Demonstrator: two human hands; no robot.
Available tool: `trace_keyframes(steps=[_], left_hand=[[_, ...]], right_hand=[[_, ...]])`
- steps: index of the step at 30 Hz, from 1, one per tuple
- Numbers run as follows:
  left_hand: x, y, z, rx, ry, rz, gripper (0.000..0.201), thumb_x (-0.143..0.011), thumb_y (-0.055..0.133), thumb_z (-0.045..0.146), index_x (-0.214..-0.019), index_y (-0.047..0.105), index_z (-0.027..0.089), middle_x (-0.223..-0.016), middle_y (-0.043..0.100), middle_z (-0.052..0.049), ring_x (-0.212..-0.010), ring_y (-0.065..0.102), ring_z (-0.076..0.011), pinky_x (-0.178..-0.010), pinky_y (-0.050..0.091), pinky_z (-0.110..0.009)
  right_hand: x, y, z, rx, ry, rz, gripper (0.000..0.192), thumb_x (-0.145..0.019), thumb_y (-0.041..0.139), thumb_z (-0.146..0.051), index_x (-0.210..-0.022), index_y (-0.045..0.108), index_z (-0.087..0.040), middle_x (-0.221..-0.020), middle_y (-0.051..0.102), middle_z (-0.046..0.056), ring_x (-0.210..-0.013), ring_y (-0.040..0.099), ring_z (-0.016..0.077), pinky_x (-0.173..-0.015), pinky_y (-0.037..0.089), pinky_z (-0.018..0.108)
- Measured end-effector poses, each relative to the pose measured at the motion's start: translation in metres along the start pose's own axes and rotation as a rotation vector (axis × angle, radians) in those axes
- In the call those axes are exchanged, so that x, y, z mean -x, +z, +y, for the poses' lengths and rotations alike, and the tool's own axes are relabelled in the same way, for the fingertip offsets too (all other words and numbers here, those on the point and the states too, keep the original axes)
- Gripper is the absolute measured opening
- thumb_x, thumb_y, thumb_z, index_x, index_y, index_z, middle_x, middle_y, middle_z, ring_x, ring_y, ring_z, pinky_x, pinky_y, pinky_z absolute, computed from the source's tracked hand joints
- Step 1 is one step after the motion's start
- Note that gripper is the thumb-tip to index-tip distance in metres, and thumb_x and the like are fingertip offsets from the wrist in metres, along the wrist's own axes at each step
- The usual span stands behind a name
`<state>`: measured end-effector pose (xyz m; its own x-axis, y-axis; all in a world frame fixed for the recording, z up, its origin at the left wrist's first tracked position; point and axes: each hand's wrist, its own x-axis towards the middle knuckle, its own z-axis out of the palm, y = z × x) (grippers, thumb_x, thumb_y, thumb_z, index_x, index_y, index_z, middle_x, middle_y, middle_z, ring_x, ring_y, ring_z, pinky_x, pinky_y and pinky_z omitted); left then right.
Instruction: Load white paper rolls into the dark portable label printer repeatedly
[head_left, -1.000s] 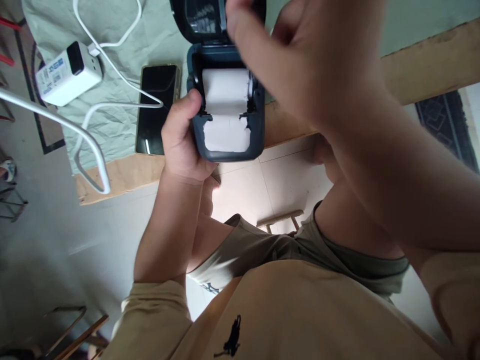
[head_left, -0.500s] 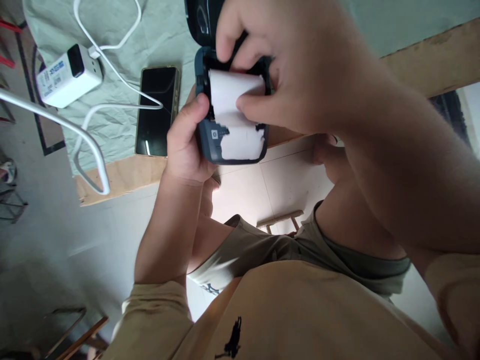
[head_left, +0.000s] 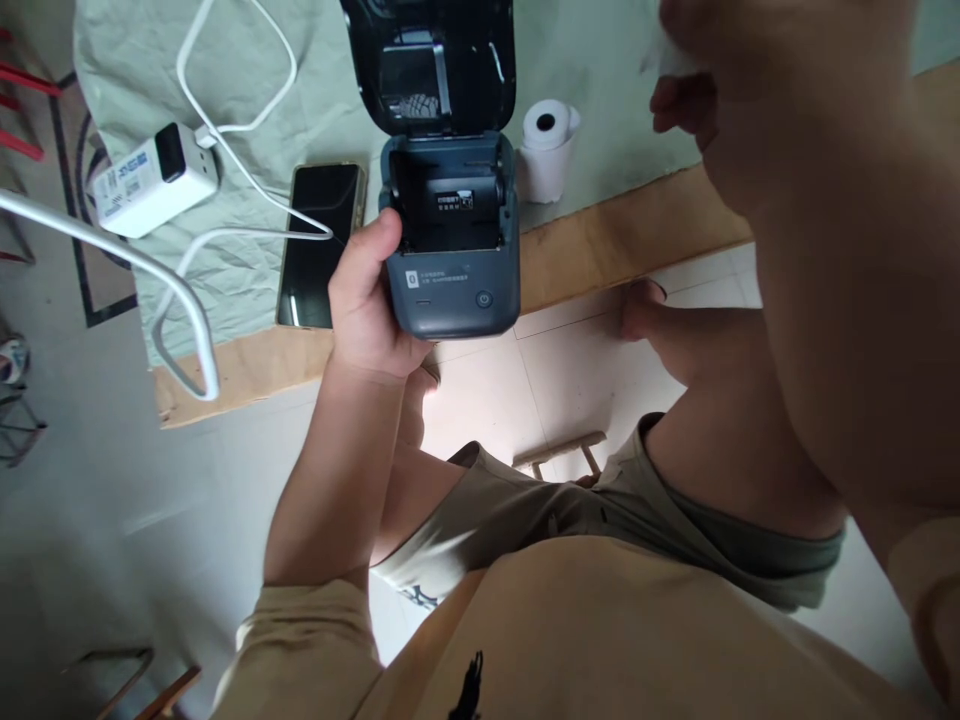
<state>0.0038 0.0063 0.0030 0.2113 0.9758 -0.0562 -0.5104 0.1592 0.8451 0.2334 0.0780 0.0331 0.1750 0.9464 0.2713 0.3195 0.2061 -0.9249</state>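
Gripping the small dark printer (head_left: 454, 240) from its left side, the left hand (head_left: 367, 300) has its thumb hooked over the rim and its fingers wrapped underneath, holding the unit up just off the table edge (head_left: 615, 240). Its lid stands open, its paper bay bare. The right hand (head_left: 750, 90) is up high on the right, well apart from the printer, fingers curled; something white peeks at them, too blurred to tell. A paper roll (head_left: 547, 150) stands on the green cloth (head_left: 330, 90) just beyond the printer; a phone (head_left: 321, 245) and white charger (head_left: 150, 180) lie left.
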Motion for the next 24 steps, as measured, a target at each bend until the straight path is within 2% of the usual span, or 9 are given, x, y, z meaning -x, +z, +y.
trace_keyframes(steps=[3,6,8,12,14,16,18,20,24], left_hand=[[0.0,0.002,0.001,-0.019,-0.015,0.007,0.029,-0.081,0.049,0.045,-0.089,0.066,0.022,-0.117,0.065,-0.002,-0.134,0.036,-0.0318,-0.105,0.042,-0.046],[0.0,0.003,0.002,-0.044,-0.045,0.009,0.03,-0.081,0.048,0.045,-0.092,0.067,0.025,-0.114,0.066,-0.001,-0.134,0.037,-0.0325,-0.103,0.044,-0.047],[0.0,0.002,0.002,-0.046,-0.051,0.007,0.032,-0.081,0.047,0.045,-0.094,0.068,0.026,-0.114,0.066,-0.001,-0.134,0.037,-0.0326,-0.103,0.044,-0.049],[0.0,0.002,0.001,-0.051,-0.036,0.019,0.035,-0.081,0.045,0.048,-0.098,0.067,0.027,-0.116,0.065,0.0,-0.134,0.038,-0.0316,-0.103,0.044,-0.049],[0.0,0.004,0.001,-0.054,-0.028,0.027,0.035,-0.081,0.045,0.048,-0.097,0.067,0.027,-0.116,0.065,0.0,-0.134,0.038,-0.0302,-0.105,0.043,-0.048],[0.0,0.006,0.001,-0.059,-0.025,0.031,0.034,-0.081,0.045,0.048,-0.096,0.067,0.027,-0.116,0.065,0.0,-0.134,0.038,-0.0291,-0.108,0.041,-0.048],[0.0,0.008,0.001,-0.067,-0.016,0.032,0.034,-0.082,0.044,0.048,-0.093,0.067,0.027,-0.116,0.065,0.0,-0.133,0.04,-0.0291,-0.109,0.04,-0.048],[0.0,0.009,0.002,-0.074,0.001,0.032,0.034,-0.082,0.043,0.048,-0.09,0.067,0.026,-0.115,0.065,0.0,-0.132,0.041,-0.0291,-0.11,0.039,-0.048],[0.0,0.006,0.0,-0.109,0.008,0.041,0.035,-0.082,0.042,0.048,-0.092,0.066,0.026,-0.115,0.065,-0.001,-0.133,0.04,-0.0286,-0.11,0.04,-0.049]], right_hand=[[0.008,-0.005,-0.004,0.379,-0.039,0.014,0.033,-0.068,0.053,-0.021,-0.1,0.058,-0.017,-0.084,0.054,-0.003,-0.067,0.054,0.0074,-0.06,0.047,0.026],[0.005,-0.012,0.004,0.551,-0.105,-0.011,0.036,-0.065,0.06,-0.021,-0.1,0.061,-0.015,-0.093,0.059,-0.001,-0.087,0.056,0.013,-0.083,0.043,0.032],[0.001,-0.016,0.012,0.631,-0.11,-0.07,0.048,-0.066,0.06,-0.021,-0.113,0.057,-0.017,-0.099,0.061,0.0,-0.093,0.057,0.0171,-0.092,0.039,0.037],[0.005,-0.017,0.008,0.761,-0.072,-0.137,0.065,-0.067,0.055,-0.018,-0.131,0.044,-0.019,-0.117,0.057,0.003,-0.111,0.053,0.0274,-0.098,0.035,0.044],[0.012,-0.015,-0.002,0.755,-0.154,-0.076,0.063,-0.069,0.051,-0.018,-0.132,0.042,-0.016,-0.127,0.05,0.004,-0.119,0.048,0.0301,-0.099,0.035,0.045],[0.021,-0.008,-0.012,0.696,-0.287,-0.081,0.055,-0.073,0.047,-0.02,-0.127,0.046,-0.013,-0.126,0.048,0.005,-0.111,0.053,0.0275,-0.098,0.038,0.043],[0.029,0.005,-0.015,0.654,-0.371,-0.224,0.049,-0.076,0.048,-0.025,-0.124,0.048,-0.013,-0.121,0.051,0.008,-0.1,0.058,0.0234,-0.094,0.042,0.041],[0.034,0.019,-0.012,0.653,-0.383,-0.38,0.051,-0.078,0.049,-0.03,-0.127,0.046,-0.015,-0.124,0.049,0.012,-0.107,0.054,0.0272,-0.091,0.046,0.043],[0.035,0.038,-0.001,0.622,-0.353,-0.457,0.048,-0.08,0.042,-0.022,-0.128,0.047,-0.02,-0.114,0.05,0.013,-0.107,0.054,0.0321,-0.091,0.044,0.053]])
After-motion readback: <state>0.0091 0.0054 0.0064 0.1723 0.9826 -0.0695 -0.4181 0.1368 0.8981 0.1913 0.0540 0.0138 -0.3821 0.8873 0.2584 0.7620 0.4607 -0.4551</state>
